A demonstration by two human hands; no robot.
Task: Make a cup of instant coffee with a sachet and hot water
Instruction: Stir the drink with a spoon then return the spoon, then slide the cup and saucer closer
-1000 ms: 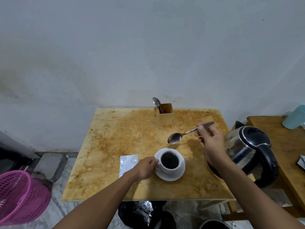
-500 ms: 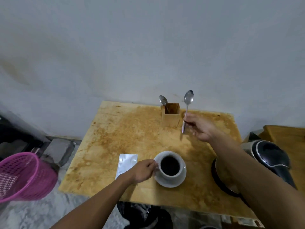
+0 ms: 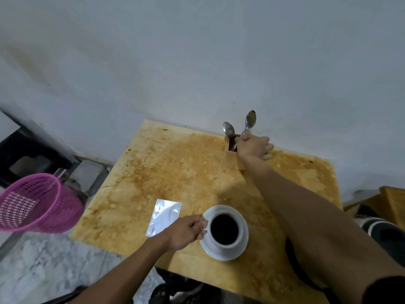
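Observation:
A white cup full of dark coffee stands on a white saucer near the front of the stained wooden table. My left hand grips the cup at its left side. A silver sachet lies flat just left of that hand. At the back, my right hand is closed on a spoon, handle down into the wooden holder, bowl pointing up. A second spoon stands in the same holder.
A pink plastic basket stands on the floor to the left of the table. A black and steel kettle sits low at the right, partly hidden by my right arm. A second wooden surface shows at the far right. A grey wall backs the table.
My right hand has carried the spoon from above the cup back to the wooden holder, turning it bowl up and lowering its handle in. My left hand has stayed on the cup.

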